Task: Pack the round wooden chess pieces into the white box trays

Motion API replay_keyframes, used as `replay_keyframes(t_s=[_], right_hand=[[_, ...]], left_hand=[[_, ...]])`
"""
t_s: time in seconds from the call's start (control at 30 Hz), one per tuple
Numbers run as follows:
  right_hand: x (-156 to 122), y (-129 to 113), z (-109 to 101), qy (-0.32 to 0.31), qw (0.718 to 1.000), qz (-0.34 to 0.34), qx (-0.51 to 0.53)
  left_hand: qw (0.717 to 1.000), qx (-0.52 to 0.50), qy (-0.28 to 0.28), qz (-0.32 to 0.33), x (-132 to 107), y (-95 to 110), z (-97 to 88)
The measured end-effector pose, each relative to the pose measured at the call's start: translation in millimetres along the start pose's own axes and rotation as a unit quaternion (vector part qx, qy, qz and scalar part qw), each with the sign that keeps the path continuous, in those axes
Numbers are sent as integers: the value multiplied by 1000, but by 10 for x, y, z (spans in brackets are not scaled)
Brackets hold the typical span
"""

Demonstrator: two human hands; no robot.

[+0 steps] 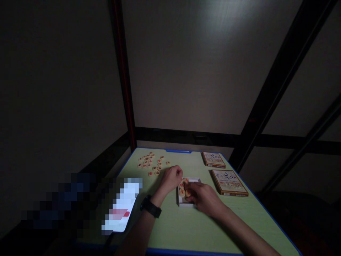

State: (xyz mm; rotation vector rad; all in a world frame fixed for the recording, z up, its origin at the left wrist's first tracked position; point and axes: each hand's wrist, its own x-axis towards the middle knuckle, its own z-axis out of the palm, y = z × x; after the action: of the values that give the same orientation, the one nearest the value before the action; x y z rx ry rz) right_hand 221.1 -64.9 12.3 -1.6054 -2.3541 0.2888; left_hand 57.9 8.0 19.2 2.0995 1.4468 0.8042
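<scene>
A small white open box [186, 205] lies on the table, with several round Chinese chess pieces [182, 192] in its left part. My right hand [206, 198] reaches over the box from the right, its fingers pinched on a Chinese chess piece [188, 193] inside. At the box's far left corner is my left hand [172, 176], with a dark watch on the wrist. Its fingers are curled closed, and what they may hold is hidden. Farther back on the left, several loose Chinese chess pieces [146, 161] are scattered, with red or dark characters.
The pale green table [170, 227] has a blue edge. Two flat Chinese chess boxes, a nearer one [229, 182] and a farther one [213, 159], lie along the right side. A lit, pixelated screen [124, 204] is at the left edge. Walls stand behind and left.
</scene>
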Motion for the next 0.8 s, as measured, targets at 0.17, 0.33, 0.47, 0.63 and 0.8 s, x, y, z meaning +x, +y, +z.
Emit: replay_keyframes(t_s=[0.17,0.33,0.47,0.63,0.8], right_hand=[[13,-2,12,-5,1000,13,2],[13,7,20,3,1000,9,11],[16,25,49,9,1000,11,20],[37,28,72,7,1000,-1,21],[41,65,42,15,998,-11,60]], left_hand=[[1000,17,-6,-12,-7,8,-6],[1000,22,-14,-9,5,-21,10],[1000,21,-12,-7,9,-30,24],[1000,20,-15,-9,1,-16,19],[1000,19,-18,-8,7,-12,20]])
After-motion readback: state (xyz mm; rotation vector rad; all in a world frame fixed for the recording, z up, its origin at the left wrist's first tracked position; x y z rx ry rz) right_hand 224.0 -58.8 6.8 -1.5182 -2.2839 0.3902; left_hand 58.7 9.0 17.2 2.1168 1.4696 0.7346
